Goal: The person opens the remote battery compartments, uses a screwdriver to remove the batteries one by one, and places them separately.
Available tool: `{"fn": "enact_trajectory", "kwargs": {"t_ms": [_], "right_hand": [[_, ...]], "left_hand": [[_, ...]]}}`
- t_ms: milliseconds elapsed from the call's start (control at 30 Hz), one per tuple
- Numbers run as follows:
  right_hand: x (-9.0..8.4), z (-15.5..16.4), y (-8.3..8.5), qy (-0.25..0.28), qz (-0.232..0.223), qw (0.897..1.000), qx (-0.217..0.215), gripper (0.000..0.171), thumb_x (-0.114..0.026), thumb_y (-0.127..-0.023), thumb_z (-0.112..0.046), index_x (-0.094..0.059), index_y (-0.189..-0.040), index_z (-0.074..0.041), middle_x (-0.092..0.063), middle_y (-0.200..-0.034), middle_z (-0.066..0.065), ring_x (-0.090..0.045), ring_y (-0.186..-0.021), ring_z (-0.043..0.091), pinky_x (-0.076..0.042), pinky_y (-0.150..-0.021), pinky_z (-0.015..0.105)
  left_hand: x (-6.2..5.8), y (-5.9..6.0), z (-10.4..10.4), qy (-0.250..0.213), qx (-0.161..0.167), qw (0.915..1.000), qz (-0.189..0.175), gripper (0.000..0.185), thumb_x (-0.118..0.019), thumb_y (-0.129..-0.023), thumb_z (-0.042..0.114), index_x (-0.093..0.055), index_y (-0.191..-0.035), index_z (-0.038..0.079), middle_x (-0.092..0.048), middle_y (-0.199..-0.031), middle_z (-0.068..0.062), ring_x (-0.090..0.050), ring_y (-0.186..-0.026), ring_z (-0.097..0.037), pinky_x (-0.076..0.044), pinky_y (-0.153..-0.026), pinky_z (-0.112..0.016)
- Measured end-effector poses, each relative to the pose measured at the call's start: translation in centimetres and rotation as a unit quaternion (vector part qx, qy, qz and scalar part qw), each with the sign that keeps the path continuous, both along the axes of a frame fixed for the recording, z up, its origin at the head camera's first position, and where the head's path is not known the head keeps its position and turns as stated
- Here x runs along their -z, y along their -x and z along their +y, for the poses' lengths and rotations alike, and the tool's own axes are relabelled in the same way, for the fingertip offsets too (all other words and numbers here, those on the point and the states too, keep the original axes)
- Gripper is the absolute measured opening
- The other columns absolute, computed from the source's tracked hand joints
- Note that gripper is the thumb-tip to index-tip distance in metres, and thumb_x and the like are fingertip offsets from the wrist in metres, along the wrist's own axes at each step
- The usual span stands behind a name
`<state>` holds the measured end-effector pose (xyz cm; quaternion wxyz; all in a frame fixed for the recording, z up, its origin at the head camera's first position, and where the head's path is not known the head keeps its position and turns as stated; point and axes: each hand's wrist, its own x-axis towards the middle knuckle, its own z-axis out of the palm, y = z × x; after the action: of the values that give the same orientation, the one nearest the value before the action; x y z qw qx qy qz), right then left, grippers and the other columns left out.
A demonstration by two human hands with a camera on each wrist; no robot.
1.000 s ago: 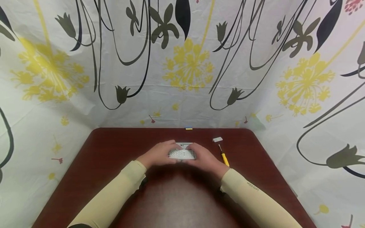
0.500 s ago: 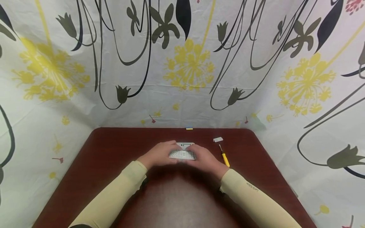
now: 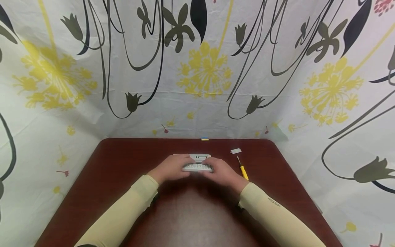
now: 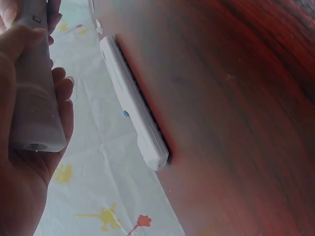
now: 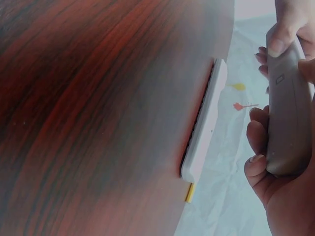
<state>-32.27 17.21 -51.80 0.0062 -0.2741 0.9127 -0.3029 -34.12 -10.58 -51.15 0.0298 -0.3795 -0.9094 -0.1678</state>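
My left hand (image 3: pixel 174 166) and right hand (image 3: pixel 222 170) together grip a white remote control (image 3: pixel 197 167), one at each end. Its rows of keys face me, tilted so that they look foreshortened. Both wrist views show the smooth grey underside of this remote (image 4: pixel 37 108), with a small square mark (image 5: pixel 280 79) on it and fingers wrapped along its edges. Just beyond the hands a second white remote (image 3: pixel 201 156) lies on the table, with an open slot in its upturned side. The left wrist view shows this second remote (image 4: pixel 133 101) edge-on.
A small white cover piece (image 3: pixel 236 151) lies to the right on the dark red table (image 3: pixel 197 216). Nearby is a screwdriver with a yellow handle (image 3: pixel 244 173). Small blue and yellow items (image 3: pixel 204 139) sit at the far edge, in front of a floral cloth (image 3: pixel 142 79).
The held remote has tilted, so its key face looks narrower. My left fingers have shifted slightly down, and more of the second remote's left end shows beyond them.
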Motion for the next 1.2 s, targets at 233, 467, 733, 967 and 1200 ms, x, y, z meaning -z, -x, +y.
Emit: {"fn": "enact_trajectory", "kwargs": {"t_ms": [233, 467, 733, 967, 1200], "right_hand": [[-0.1, -0.1, 0.1, -0.001, -0.007, 1.0, 0.001, 0.039, -0.08, -0.101, -0.048, -0.075, -0.129, -0.021, -0.072, -0.112, -0.012, -0.064, -0.096, 0.011, -0.057, -0.09, 0.036], [-0.6, 0.2, -0.1, 0.005, -0.016, 1.0, -0.004, 0.03, -0.081, -0.102, -0.043, -0.077, -0.125, -0.024, -0.072, -0.107, -0.014, -0.065, -0.093, 0.012, -0.058, -0.087, 0.036], [-0.8, 0.5, 0.0, 0.001, -0.012, 1.0, -0.023, 0.025, -0.083, -0.101, -0.04, -0.077, -0.119, -0.025, -0.072, -0.102, -0.015, -0.065, -0.089, 0.012, -0.06, -0.084, 0.035], [-0.9, 0.5, -0.1, -0.006, 0.003, 1.0, -0.024, 0.024, -0.086, -0.099, -0.037, -0.077, -0.117, -0.024, -0.072, -0.1, -0.015, -0.065, -0.087, 0.012, -0.06, -0.082, 0.035], [-1.1, 0.5, -0.2, -0.045, 0.065, 0.997, -0.016, 0.029, -0.09, -0.095, -0.033, -0.077, -0.117, -0.022, -0.072, -0.1, -0.014, -0.062, -0.085, 0.011, -0.058, -0.082, 0.036]], "left_hand": [[-0.3, -0.2, -0.1, 0.0, -0.001, 1.0, -0.002, 0.038, -0.081, -0.101, 0.035, -0.075, -0.137, 0.027, -0.071, -0.132, 0.009, -0.066, -0.108, -0.011, -0.058, -0.098, -0.037], [-0.4, -0.1, -0.1, -0.016, -0.008, 0.9997, -0.017, 0.036, -0.078, -0.105, 0.037, -0.073, -0.141, 0.031, -0.072, -0.136, 0.011, -0.066, -0.118, -0.01, -0.055, -0.108, -0.037], [-0.5, -0.2, -0.3, -0.027, -0.007, 0.9989, -0.039, 0.033, -0.077, -0.105, 0.043, -0.076, -0.136, 0.03, -0.074, -0.132, 0.013, -0.067, -0.117, -0.009, -0.054, -0.111, -0.04], [-0.9, -0.3, -0.4, -0.041, -0.002, 0.9969, -0.067, 0.028, -0.076, -0.105, 0.047, -0.078, -0.13, 0.034, -0.075, -0.124, 0.018, -0.066, -0.109, -0.006, -0.056, -0.106, -0.038], [-1.0, -0.2, -0.6, -0.075, 0.008, 0.9902, -0.118, 0.022, -0.074, -0.105, 0.053, -0.078, -0.119, 0.036, -0.073, -0.109, 0.022, -0.066, -0.097, -0.005, -0.058, -0.095, -0.035]]}}
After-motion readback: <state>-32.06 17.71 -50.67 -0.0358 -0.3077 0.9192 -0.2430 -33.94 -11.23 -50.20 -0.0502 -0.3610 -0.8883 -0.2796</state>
